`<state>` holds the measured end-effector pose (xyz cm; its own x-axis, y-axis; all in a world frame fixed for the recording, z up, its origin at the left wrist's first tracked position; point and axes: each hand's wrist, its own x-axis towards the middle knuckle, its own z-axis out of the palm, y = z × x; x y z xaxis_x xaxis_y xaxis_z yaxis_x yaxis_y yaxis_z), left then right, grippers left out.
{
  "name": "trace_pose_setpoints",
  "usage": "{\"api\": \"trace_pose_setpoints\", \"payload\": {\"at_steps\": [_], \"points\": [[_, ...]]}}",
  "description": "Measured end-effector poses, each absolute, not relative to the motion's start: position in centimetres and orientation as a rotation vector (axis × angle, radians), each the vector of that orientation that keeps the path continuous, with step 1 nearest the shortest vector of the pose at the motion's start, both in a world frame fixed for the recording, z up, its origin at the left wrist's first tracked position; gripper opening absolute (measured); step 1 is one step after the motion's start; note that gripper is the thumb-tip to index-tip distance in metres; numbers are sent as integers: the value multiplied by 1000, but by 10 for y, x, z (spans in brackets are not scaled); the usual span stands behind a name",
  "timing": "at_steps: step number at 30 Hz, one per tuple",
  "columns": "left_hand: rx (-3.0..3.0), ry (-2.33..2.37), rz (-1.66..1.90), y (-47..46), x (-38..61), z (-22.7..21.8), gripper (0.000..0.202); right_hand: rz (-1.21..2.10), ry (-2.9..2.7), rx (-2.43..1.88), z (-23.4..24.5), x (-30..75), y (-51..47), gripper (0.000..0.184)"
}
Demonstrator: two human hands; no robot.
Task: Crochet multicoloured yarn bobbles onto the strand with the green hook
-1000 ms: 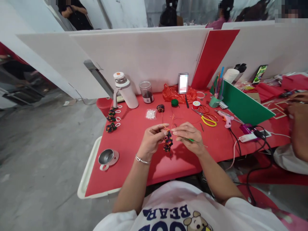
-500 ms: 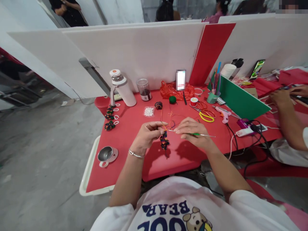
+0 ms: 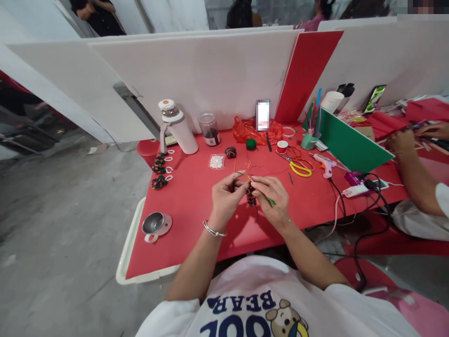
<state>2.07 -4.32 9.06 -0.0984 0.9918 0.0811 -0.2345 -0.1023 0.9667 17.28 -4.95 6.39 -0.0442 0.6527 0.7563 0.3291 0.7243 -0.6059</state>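
My left hand [image 3: 228, 194] is closed, thumb and forefinger pinching the top of a dark multicoloured crochet piece [image 3: 251, 198] that hangs between my hands. A green-handled crochet hook [image 3: 271, 201] lies in my closed right hand [image 3: 272, 196], its tip hidden near the stitches. Orange yarn [image 3: 248, 178] runs at my fingertips. Beyond my hands sit a dark multicoloured yarn ball [image 3: 230, 152], a green yarn ball [image 3: 251, 144] and a packet of white beads [image 3: 217, 162]. Several similar crochet pieces with bead loops [image 3: 159, 181] line the table's left edge.
On the red table [image 3: 189, 206] stand a steel cup [image 3: 154, 224], a white thermos [image 3: 180, 133] and a jar [image 3: 209, 131]. To the right lie yellow-handled scissors [image 3: 300, 169], a pink glue gun [image 3: 325, 164] and a power strip [image 3: 365, 188]. A green board [image 3: 354, 140] separates a co-worker's arm [image 3: 417, 173].
My hands have come closer together. The crochet piece has shifted right, and the hook has swung from nearly level to slanting down toward my right wrist.
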Motion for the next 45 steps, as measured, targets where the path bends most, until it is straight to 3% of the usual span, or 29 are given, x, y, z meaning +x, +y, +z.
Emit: {"api": "trace_pose_setpoints", "payload": {"at_steps": [4,12,18,22,25,28,34,38,45], "points": [[944,944,1379,-45,23,91,51,270,-1519,-750,55,164,-50,21],[977,915,1223,-41,1,100,45,1093,-1392,-593,45,189,-20,33],[1104,1001,1201,-45,2,105,36,1301,-1748,-547,82,224,-1,28],[1158,1098,1273,-44,4,99,29,1181,-2024,-617,108,230,-3,23],[1198,1184,1338,-42,5,94,26,906,-2117,-631,112,225,-8,18],[1152,1230,1384,-40,5,93,32,528,-2166,-556,102,215,-16,15],[849,967,1246,-36,3,96,44,0,-2026,-543,65,195,-32,28],[803,851,1111,-34,-2,95,41,-6,-1945,-469,61,193,-31,29],[1012,1026,1077,-28,-13,99,34,362,-2150,-430,93,211,-21,23]]}}
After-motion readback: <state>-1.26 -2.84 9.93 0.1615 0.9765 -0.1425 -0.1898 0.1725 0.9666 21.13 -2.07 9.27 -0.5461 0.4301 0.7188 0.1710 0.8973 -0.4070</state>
